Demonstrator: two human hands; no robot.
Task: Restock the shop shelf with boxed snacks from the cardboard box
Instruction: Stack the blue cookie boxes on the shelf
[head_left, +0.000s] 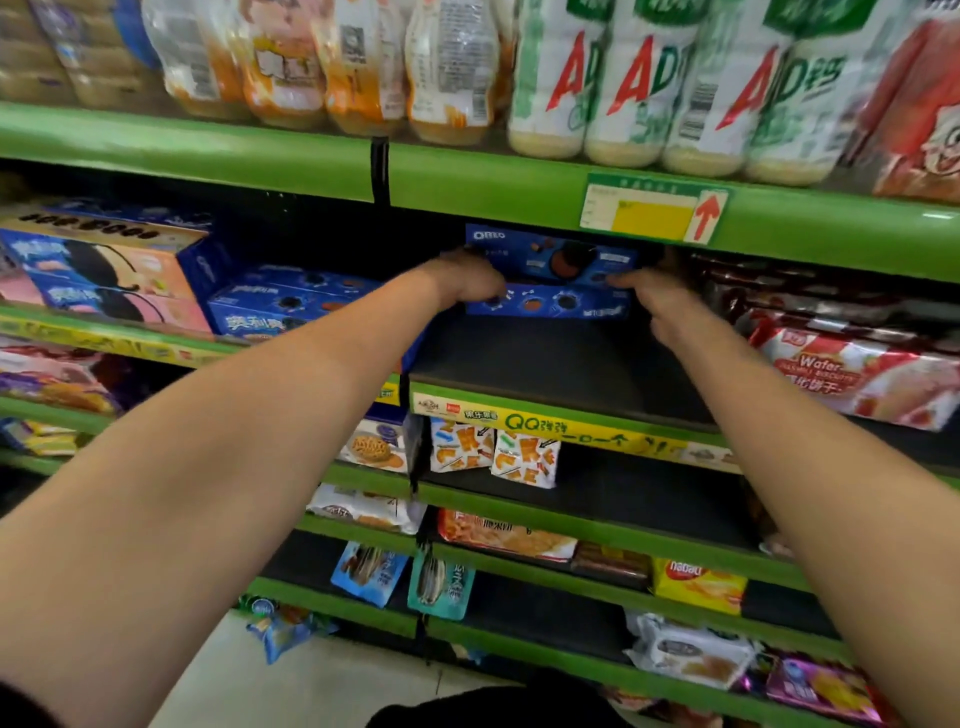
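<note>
- Shelf unit (467, 176): several tiers of green-painted metal edging with dark, flat boards; a black vertical joint splits the top rail. A paper price label (655, 209) with a yellow panel and a red arrow is fixed to the top rail.
- Drink bottles (639, 78): rounded, glossy plastic, wrapped in white-green and orange film, lined up on the top tier.
- Large cookie boxes (104, 270): rectangular card, blue and pink print, stacked at the left of the second tier; a flatter blue box (291, 301) lies just beside them.
- Wafer packs (852, 374): soft, shiny film in red and white, at the right end of the same tier.
- Blue snack boxes (550, 280): two long, flat rectangular card cartons, deep blue with printed dark round biscuits and white lettering, one stacked on the other. They sit at the back of the second tier, on the dark board, between the blue cartons at left and the wafer packs at right.
- Left hand (470, 283): at the left end of the stack, fingers curled over that end, gripping it.
- Right hand (649, 296): at the right end of the stack, fingers curled against it, holding it.
- Small snack bags (524, 460): crinkled white and orange film, upright on the tier below.
</note>
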